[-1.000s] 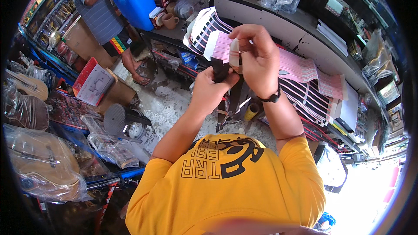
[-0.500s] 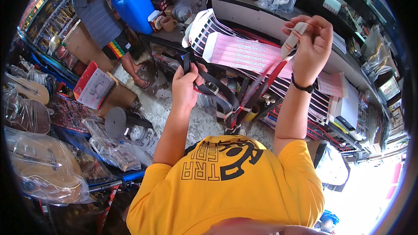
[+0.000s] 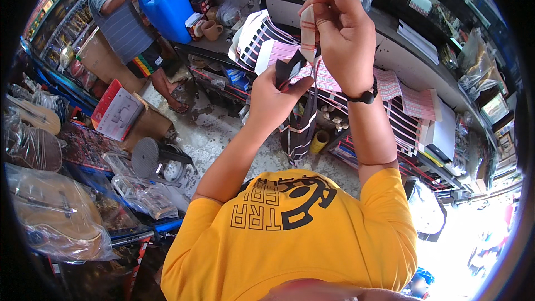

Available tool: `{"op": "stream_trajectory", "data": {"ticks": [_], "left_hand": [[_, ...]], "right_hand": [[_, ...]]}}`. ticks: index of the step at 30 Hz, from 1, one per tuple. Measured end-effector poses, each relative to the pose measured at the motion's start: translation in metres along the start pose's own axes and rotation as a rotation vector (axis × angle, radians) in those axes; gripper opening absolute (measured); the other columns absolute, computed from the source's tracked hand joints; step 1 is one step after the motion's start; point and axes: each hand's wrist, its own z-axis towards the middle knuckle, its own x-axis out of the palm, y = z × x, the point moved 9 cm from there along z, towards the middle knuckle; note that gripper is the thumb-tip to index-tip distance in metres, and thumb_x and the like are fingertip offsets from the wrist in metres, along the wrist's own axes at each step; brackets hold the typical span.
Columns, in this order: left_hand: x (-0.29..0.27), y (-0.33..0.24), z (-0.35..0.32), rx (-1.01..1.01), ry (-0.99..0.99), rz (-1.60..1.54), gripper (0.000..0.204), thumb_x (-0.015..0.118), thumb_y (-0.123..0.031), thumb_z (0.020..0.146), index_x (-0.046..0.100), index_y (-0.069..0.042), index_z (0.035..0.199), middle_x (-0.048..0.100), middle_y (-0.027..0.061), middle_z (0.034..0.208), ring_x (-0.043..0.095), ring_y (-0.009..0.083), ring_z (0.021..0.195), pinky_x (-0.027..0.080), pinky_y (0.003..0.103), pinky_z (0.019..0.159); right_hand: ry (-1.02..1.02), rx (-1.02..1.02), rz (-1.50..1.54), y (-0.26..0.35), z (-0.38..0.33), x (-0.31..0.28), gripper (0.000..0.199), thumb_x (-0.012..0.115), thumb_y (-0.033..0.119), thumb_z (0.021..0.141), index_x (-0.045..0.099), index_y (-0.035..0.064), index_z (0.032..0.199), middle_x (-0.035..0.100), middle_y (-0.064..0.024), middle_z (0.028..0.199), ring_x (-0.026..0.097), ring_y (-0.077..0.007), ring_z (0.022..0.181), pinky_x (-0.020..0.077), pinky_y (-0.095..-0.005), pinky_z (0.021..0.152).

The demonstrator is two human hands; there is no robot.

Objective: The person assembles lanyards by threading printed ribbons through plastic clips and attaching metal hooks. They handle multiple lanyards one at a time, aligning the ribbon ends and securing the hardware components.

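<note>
My right hand (image 3: pixel 338 33) is raised in front of me, pinching the top of a pale strip with red stripes (image 3: pixel 307 27). Just below it, my left hand (image 3: pixel 276 97) is closed on a black piece with a red edge (image 3: pixel 288 72), from which a dark strap hangs down. The two hands almost touch. A black bracelet sits on my right wrist. My yellow shirt with black print (image 3: pixel 290 228) fills the lower middle. Behind the hands a counter (image 3: pixel 401 56) carries pink and striped sheets (image 3: pixel 329 78).
Another person in a striped shirt (image 3: pixel 120 19) stands at the upper left beside a blue jerrycan (image 3: pixel 166 8). A black round stool (image 3: pixel 150 156) stands on the concrete floor. Plastic-wrapped goods (image 3: pixel 56 217) fill the left side. Shelves with stacked paper run along the right.
My hands, spread wide half a second ago, have come back together. The right hand swung left and the left hand rose toward it, folding the strap up between them.
</note>
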Motion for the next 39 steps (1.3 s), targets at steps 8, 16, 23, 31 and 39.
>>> {"op": "stream_trajectory", "data": {"ticks": [8, 16, 23, 31, 39], "left_hand": [[0.018, -0.014, 0.0, 0.145, 0.004, 0.005, 0.028, 0.076, -0.013, 0.077, 0.065, -0.002, 0.101, 0.066, 0.004, 0.081, 0.057, 0.0086, 0.073, 0.046, 0.026, 0.066], [-0.003, 0.016, 0.011, 0.07, -0.098, -0.324, 0.01, 0.065, -0.011, 0.088, 0.065, -0.002, 0.092, 0.06, -0.0047, 0.078, 0.048, 0.0042, 0.069, 0.039, 0.023, 0.064], [-0.02, 0.062, 0.025, -0.129, -0.141, -0.634, 0.008, 0.06, -0.012, 0.091, 0.059, -0.006, 0.096, 0.058, 0.0013, 0.077, 0.057, 0.0124, 0.066, 0.05, 0.029, 0.054], [0.023, 0.002, 0.038, 0.202, 0.032, -0.183, 0.053, 0.089, -0.029, 0.063, 0.052, -0.005, 0.093, 0.053, -0.001, 0.085, 0.048, 0.0083, 0.075, 0.041, 0.025, 0.066], [0.091, -0.025, 0.064, 0.149, 0.176, -0.177, 0.027, 0.077, -0.006, 0.076, 0.062, -0.002, 0.099, 0.065, 0.0025, 0.089, 0.059, 0.0101, 0.081, 0.05, 0.025, 0.071]], "right_hand": [[-0.033, -0.013, -0.035, -0.001, -0.001, -0.004, 0.019, 0.044, -0.01, 0.088, 0.052, 0.0026, 0.1, 0.063, -0.0065, 0.085, 0.06, -0.0098, 0.078, 0.0485, -0.0214, 0.069], [-0.187, 0.059, 0.114, -0.038, 0.001, -0.041, 0.013, 0.044, -0.004, 0.094, 0.052, 0.0035, 0.102, 0.063, -0.0063, 0.087, 0.062, -0.0099, 0.07, 0.0532, -0.0226, 0.059], [-0.515, 0.118, 0.068, -0.043, 0.017, -0.118, 0.023, 0.04, -0.008, 0.09, 0.054, 0.003, 0.105, 0.064, -0.0123, 0.088, 0.064, -0.0173, 0.071, 0.0552, -0.0288, 0.06], [-0.28, -0.121, -0.297, 0.018, 0.049, -0.064, 0.013, 0.045, -0.01, 0.083, 0.051, 0.0013, 0.085, 0.047, -0.0027, 0.067, 0.044, -0.007, 0.064, 0.0384, -0.0218, 0.058], [-0.321, -0.175, -0.338, 0.016, 0.056, -0.082, 0.013, 0.046, -0.009, 0.085, 0.052, 0.0025, 0.086, 0.047, -0.0006, 0.066, 0.044, -0.0059, 0.061, 0.0373, -0.0213, 0.055]]}}
